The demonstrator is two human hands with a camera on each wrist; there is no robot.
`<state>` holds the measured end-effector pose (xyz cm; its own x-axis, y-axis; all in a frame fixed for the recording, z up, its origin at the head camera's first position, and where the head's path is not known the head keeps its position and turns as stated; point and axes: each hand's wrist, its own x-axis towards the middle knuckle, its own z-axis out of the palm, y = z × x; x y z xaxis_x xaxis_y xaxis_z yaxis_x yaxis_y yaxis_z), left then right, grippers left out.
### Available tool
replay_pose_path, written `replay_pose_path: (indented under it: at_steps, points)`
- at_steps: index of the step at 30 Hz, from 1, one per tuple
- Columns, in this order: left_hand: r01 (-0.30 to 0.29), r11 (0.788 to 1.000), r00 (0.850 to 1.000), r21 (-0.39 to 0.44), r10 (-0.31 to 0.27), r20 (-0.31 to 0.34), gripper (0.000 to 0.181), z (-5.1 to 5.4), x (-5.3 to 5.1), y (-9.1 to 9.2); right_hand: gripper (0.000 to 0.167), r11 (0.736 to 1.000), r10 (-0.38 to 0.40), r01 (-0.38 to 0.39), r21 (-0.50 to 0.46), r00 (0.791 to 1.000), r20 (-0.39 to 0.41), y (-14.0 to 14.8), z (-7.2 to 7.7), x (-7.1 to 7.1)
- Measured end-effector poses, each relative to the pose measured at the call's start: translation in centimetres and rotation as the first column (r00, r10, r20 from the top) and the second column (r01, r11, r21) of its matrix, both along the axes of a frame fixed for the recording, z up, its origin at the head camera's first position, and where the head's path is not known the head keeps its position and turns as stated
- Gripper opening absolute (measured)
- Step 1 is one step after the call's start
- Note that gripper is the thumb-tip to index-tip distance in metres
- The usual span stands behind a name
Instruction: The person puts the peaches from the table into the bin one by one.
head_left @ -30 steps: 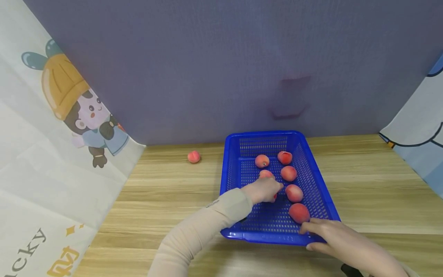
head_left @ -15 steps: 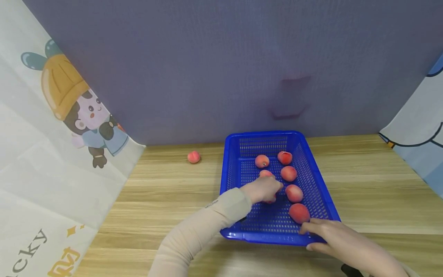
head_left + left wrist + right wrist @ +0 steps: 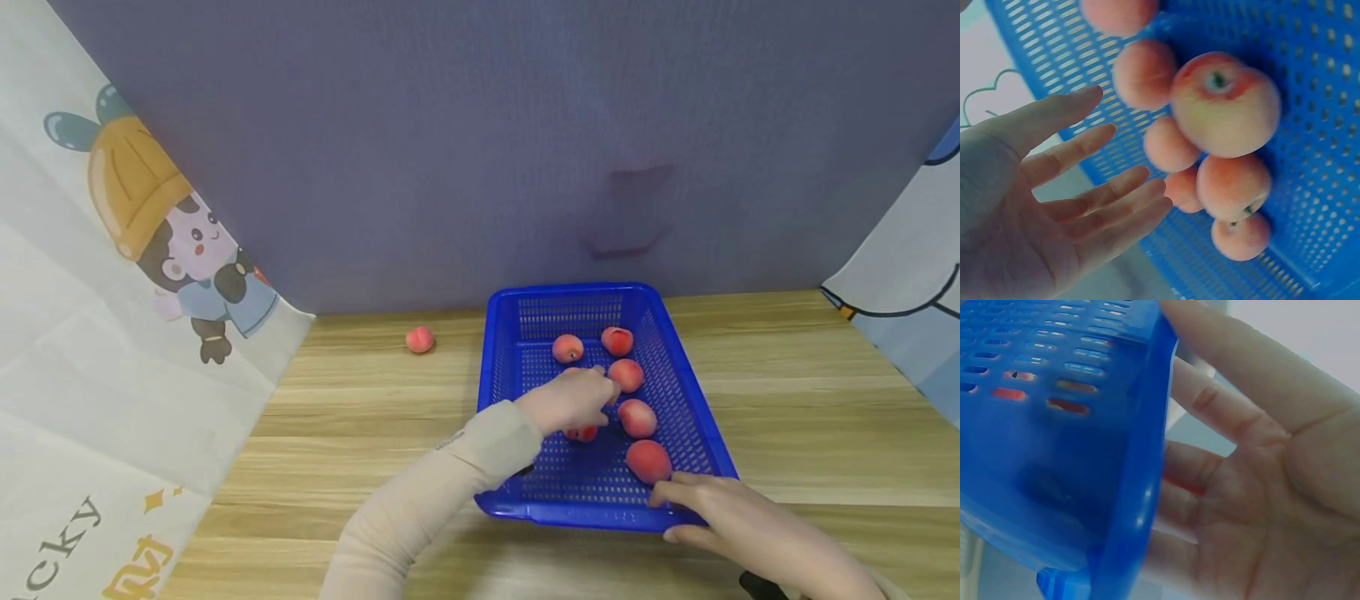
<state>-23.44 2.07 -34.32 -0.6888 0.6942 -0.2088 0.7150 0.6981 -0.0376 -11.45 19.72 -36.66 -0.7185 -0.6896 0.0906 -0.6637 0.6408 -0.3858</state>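
Several reddish peaches lie in a blue perforated plastic basket (image 3: pixel 585 515); one column of them, including a peach (image 3: pixel 637 418), runs along its right side. Over the inner peaches hovers my left hand (image 3: pixel 576 400), partly hiding a peach (image 3: pixel 581 433) beneath it. In the left wrist view its fingers (image 3: pixel 1122 187) are spread and nearly straight, holding nothing, beside a big peach (image 3: pixel 1229 106). My right hand (image 3: pixel 716 508) grips the basket's near right corner, thumb and fingers on opposite sides of the rim (image 3: pixel 1138 506). The nearest peach (image 3: pixel 648 462) lies by its fingertips.
A lone peach (image 3: pixel 420 339) sits on the wood-grain table (image 3: pixel 360 433), left of the basket. A dark grey-purple cloth (image 3: pixel 450 167) stands behind the table. White printed cloth (image 3: pixel 45 292) borders the left side, another the right.
My left hand has let go of the near inner peach and lifted slightly, its fingers loosening. That peach stays in the basket. The right hand and basket have not moved.
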Motion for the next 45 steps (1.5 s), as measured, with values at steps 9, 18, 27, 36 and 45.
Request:
replay_pose_path:
  at_steps: [9,18,27,36,45]
  points:
    - [-0.006,0.999,1.000,0.053,0.005,0.014,0.029,2.4,0.3,-0.6,0.017,1.000,-0.010,0.010,0.017,1.000,0.012,0.0,0.0,0.0]
    - [-0.034,0.994,0.998,0.100,0.039,-0.055,0.024,4.8,0.6,-2.4,0.018,1.000,-0.004,0.005,0.016,1.000,-0.006,0.0,0.1,0.1]
    - [-0.073,0.978,0.993,0.193,0.090,-0.080,0.022,6.3,0.3,-5.2,0.019,0.999,-0.019,0.018,0.031,0.999,0.034,0.1,0.1,0.0]
    - [-0.135,0.948,0.977,0.289,0.176,-0.121,0.025,7.2,-0.5,-8.5,0.019,1.000,-0.017,0.016,0.017,0.999,0.035,0.0,0.0,0.0]
    - [-0.249,0.884,0.942,0.396,0.316,-0.113,0.025,6.5,-2.5,-12.3,0.018,0.999,-0.025,0.024,0.024,0.998,0.053,0.0,0.1,0.1]
